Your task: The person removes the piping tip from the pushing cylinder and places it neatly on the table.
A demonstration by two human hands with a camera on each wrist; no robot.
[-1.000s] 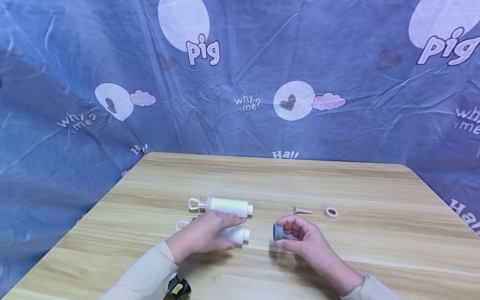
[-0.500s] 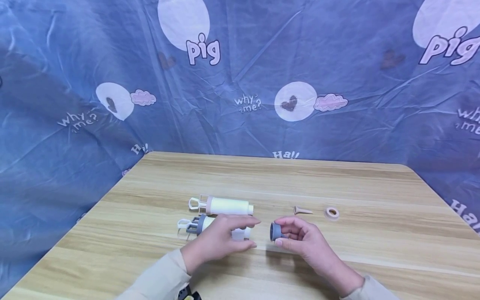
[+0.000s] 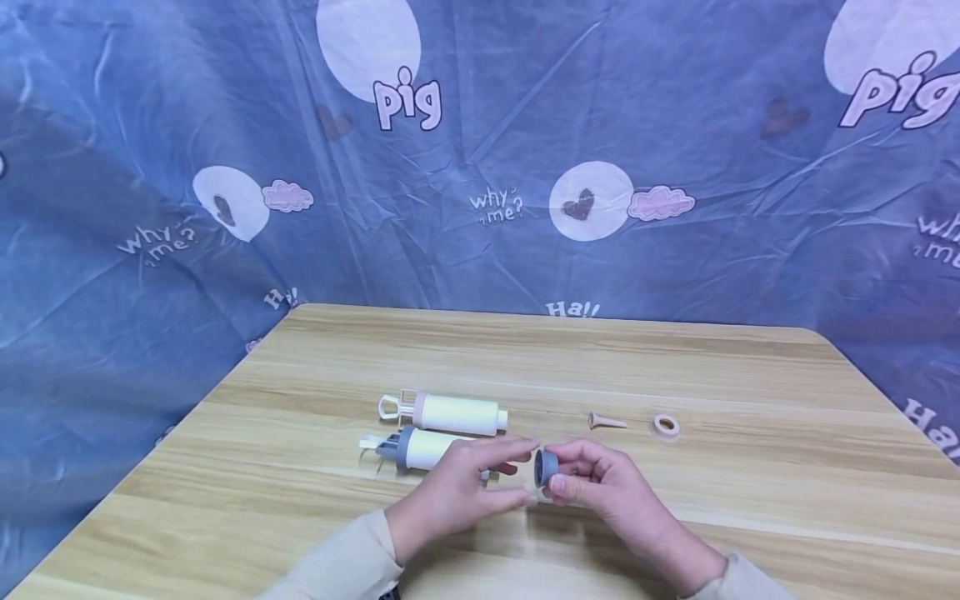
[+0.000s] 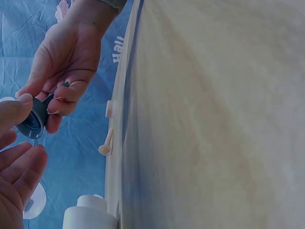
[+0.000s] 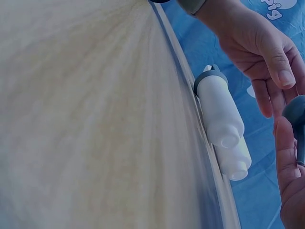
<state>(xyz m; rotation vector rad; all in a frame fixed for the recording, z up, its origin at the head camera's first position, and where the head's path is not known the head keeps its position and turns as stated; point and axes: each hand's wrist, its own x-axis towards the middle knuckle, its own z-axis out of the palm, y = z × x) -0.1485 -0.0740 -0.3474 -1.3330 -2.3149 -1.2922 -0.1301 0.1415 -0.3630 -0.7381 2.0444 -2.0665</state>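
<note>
My right hand [image 3: 611,487] pinches a grey funnel-shaped nozzle [image 3: 547,468] between thumb and fingers, its wide round mouth facing left. In the right wrist view a stem runs down from the nozzle's domed end [image 5: 295,114]. Close by on the left, my left hand [image 3: 461,487] has its thumb and fingers spread apart beside the mouth; whether they touch it I cannot tell. Partly behind that hand lies a white syringe-like tube with a grey collar [image 3: 427,450]. A similar white tube with a pinkish collar [image 3: 459,415] lies beyond it.
A small pinkish funnel-shaped nozzle [image 3: 607,421] and a pinkish ring [image 3: 666,434] lie on the wooden table [image 3: 555,358], farther back on the right. Behind the table hangs a blue printed cloth [image 3: 465,258].
My left hand has moved right, off the grey-collared tube, to the nozzle's mouth. My right hand has brought the grey nozzle slightly left.
</note>
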